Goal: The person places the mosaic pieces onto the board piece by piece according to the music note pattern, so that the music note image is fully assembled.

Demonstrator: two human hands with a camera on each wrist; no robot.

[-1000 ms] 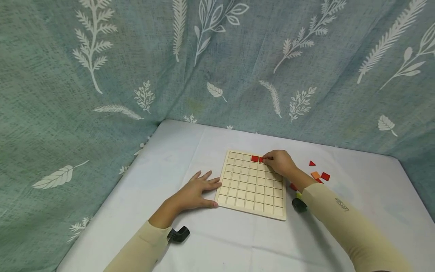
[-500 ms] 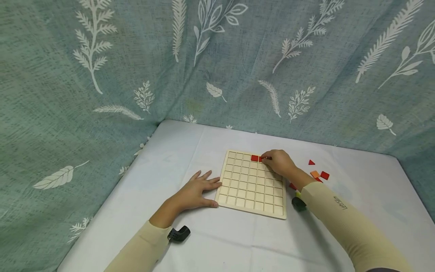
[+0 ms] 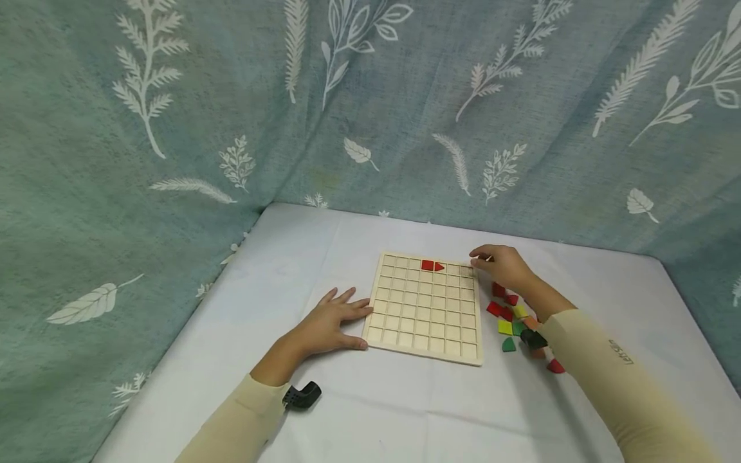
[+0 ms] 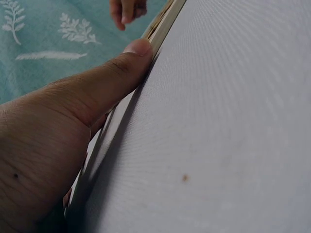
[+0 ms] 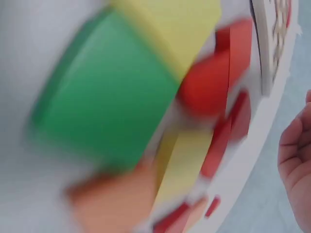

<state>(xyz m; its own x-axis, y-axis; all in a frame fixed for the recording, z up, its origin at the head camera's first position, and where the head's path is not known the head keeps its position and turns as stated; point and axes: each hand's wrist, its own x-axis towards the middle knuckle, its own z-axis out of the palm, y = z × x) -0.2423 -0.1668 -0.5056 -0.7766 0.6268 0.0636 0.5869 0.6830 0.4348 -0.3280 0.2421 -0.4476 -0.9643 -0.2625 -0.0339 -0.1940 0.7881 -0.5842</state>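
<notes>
A wooden grid board [image 3: 428,307] lies on the white table. In its far row sit a red square tile [image 3: 427,265] and, touching its right side, a red triangle tile [image 3: 439,267]. My left hand [image 3: 327,325] rests with spread fingers at the board's left edge; in the left wrist view its thumb [image 4: 114,73] touches that edge. Just past the board's far right corner hovers my right hand [image 3: 505,265], fingers loosely bent, with nothing visible in them. Below it lie loose tiles, among them a green quarter-round tile [image 3: 509,344] and a yellow square tile [image 3: 505,327].
More red tiles [image 3: 494,308] and orange tiles [image 3: 538,354] are scattered right of the board, partly under the right forearm. A black wrist camera [image 3: 533,339] hangs over them. A leaf-patterned cloth [image 3: 370,116] stands behind the table.
My right hand has let go of the red triangle tile, which now shows beside the red square. It has moved right, off the board. The left hand stays at the board's edge.
</notes>
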